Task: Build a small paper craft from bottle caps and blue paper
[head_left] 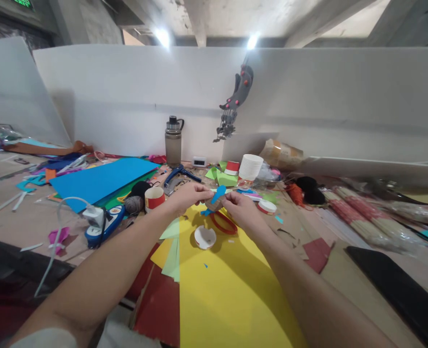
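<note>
Left hand (pixel 194 195) and right hand (pixel 242 207) pinch a blue paper piece (pixel 219 194) from either side, probably for steadiness; yellow sheet (pixel 232 290) below.

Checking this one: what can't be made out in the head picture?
All in the head view:
- Blue-and-brown piece: held edges covered by the left hand and right hand.
- Red loop: upper part hidden behind the held piece and right hand.
- White display: reading too small.
- Black slab: cut off by the right edge.

White panels (pixel 127 87) stand behind the table (pixel 36 224) beneath concrete beams (pixel 195 21) and bright lights (pixel 162 37).
</note>
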Action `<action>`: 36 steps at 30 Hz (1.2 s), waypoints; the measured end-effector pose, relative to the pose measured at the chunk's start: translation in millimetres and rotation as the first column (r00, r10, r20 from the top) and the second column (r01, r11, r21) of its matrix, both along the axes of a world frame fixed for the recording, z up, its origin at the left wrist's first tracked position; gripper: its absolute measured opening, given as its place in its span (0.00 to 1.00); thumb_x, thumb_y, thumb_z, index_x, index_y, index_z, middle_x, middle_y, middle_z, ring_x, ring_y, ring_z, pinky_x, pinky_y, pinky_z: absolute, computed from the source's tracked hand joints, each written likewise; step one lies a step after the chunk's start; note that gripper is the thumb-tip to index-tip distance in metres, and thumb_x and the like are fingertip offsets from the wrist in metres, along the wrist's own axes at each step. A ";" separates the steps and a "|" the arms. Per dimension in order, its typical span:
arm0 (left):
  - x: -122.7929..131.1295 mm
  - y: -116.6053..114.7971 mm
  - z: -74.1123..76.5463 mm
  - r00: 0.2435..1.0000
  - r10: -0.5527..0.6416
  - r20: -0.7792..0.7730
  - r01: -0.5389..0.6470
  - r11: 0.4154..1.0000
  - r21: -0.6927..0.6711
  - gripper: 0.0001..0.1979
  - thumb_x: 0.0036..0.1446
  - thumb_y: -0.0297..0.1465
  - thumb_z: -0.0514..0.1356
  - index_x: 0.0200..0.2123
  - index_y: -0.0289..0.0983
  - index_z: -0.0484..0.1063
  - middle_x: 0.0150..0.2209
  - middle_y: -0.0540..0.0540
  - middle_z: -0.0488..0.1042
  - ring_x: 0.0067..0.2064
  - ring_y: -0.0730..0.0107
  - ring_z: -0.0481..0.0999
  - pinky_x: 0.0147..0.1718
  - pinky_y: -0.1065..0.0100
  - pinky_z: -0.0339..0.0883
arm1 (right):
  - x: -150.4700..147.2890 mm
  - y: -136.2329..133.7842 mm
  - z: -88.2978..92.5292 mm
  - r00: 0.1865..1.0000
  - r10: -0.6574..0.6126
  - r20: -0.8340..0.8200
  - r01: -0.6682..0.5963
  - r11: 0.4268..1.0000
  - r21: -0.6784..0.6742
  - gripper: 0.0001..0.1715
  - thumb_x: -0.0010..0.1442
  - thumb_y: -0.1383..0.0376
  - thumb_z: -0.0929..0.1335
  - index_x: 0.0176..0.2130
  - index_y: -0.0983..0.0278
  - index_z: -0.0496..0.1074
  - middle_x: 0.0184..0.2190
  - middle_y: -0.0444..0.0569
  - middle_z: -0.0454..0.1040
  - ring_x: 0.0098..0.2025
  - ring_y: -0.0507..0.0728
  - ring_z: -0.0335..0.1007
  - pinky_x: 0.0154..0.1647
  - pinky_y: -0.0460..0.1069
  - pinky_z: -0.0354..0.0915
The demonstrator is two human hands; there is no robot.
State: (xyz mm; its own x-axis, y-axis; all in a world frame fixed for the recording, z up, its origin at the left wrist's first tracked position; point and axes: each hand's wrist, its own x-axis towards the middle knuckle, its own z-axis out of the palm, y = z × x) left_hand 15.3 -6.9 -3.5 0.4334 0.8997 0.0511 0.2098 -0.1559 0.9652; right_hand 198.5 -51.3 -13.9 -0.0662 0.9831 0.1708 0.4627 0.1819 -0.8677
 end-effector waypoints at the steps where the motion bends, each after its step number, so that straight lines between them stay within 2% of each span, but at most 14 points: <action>1: -0.1 0.2 -0.2 1.000 -0.004 -0.001 0.004 1.000 -0.001 0.17 0.45 0.45 0.67 0.26 0.34 0.77 0.23 0.51 0.70 0.25 0.77 0.61 0.25 0.70 0.53 | 0.2 0.3 -0.3 1.000 -0.003 -0.002 0.003 1.000 0.002 0.13 0.51 0.56 0.63 0.27 0.63 0.68 0.27 0.45 0.72 0.31 0.55 0.65 0.34 0.49 0.58; 6: -0.3 0.7 -0.9 1.000 -0.011 -0.011 0.011 1.000 -0.002 0.18 0.44 0.45 0.68 0.28 0.34 0.78 0.23 0.51 0.70 0.25 0.77 0.61 0.25 0.70 0.52 | 0.6 0.7 -0.6 1.000 -0.004 0.002 0.004 1.000 0.004 0.13 0.52 0.56 0.63 0.28 0.63 0.69 0.27 0.45 0.73 0.31 0.54 0.65 0.35 0.49 0.59; 11: -0.9 2.6 -3.4 0.999 0.004 -0.032 -0.003 0.999 0.036 0.21 0.44 0.47 0.67 0.32 0.34 0.79 0.24 0.50 0.72 0.26 0.76 0.62 0.26 0.71 0.52 | 0.0 1.0 -1.5 0.999 -0.027 0.032 0.026 0.999 0.036 0.11 0.51 0.57 0.63 0.26 0.62 0.66 0.24 0.42 0.69 0.28 0.53 0.61 0.32 0.48 0.57; 16: 0.6 2.3 -2.9 0.999 0.044 -0.017 -0.043 0.998 0.038 0.24 0.47 0.52 0.63 0.27 0.34 0.77 0.23 0.49 0.70 0.26 0.76 0.62 0.25 0.71 0.53 | -0.9 0.1 -0.2 0.998 -0.028 0.063 0.025 0.999 0.043 0.10 0.50 0.59 0.63 0.23 0.61 0.64 0.22 0.41 0.65 0.27 0.52 0.58 0.29 0.48 0.54; 20: 1.7 1.0 -1.8 0.995 0.096 0.005 -0.096 0.995 0.005 0.26 0.47 0.54 0.62 0.28 0.33 0.77 0.24 0.48 0.71 0.27 0.75 0.65 0.25 0.71 0.54 | -0.7 0.3 -1.4 0.998 -0.011 0.065 0.008 0.999 0.050 0.09 0.50 0.60 0.63 0.23 0.61 0.64 0.22 0.41 0.65 0.27 0.52 0.59 0.29 0.48 0.54; 25: 0.4 1.6 -2.5 1.000 0.022 -0.016 -0.022 0.999 0.032 0.23 0.45 0.50 0.66 0.32 0.34 0.79 0.24 0.49 0.72 0.25 0.77 0.61 0.25 0.72 0.52 | -0.3 -0.6 -2.0 0.997 0.007 0.073 -0.010 0.999 0.045 0.09 0.51 0.59 0.63 0.24 0.61 0.64 0.23 0.41 0.66 0.27 0.53 0.59 0.30 0.48 0.54; 28: 0.6 0.6 -2.2 1.000 -0.005 -0.016 0.005 1.000 0.030 0.22 0.42 0.47 0.69 0.35 0.35 0.80 0.27 0.48 0.75 0.27 0.76 0.63 0.26 0.72 0.53 | -1.1 -3.0 0.1 0.997 0.024 0.070 -0.028 0.998 0.051 0.09 0.52 0.59 0.63 0.24 0.61 0.65 0.23 0.42 0.68 0.28 0.53 0.61 0.31 0.48 0.55; 33: 2.5 -0.5 -2.4 0.999 0.033 0.011 -0.034 0.999 0.016 0.22 0.38 0.45 0.71 0.32 0.34 0.79 0.28 0.47 0.76 0.27 0.76 0.66 0.26 0.72 0.55 | -3.7 -5.0 1.7 0.998 0.019 0.067 -0.023 0.998 0.060 0.11 0.53 0.58 0.64 0.24 0.62 0.65 0.23 0.42 0.67 0.27 0.53 0.60 0.30 0.48 0.55; 36: 2.6 0.3 -1.8 0.996 0.076 0.046 -0.077 0.997 0.021 0.21 0.37 0.44 0.71 0.30 0.34 0.79 0.26 0.48 0.75 0.27 0.75 0.67 0.27 0.71 0.56 | -1.4 -3.3 3.8 1.000 -0.001 0.027 -0.001 0.997 0.073 0.12 0.53 0.56 0.64 0.27 0.62 0.68 0.24 0.43 0.69 0.27 0.53 0.61 0.30 0.48 0.56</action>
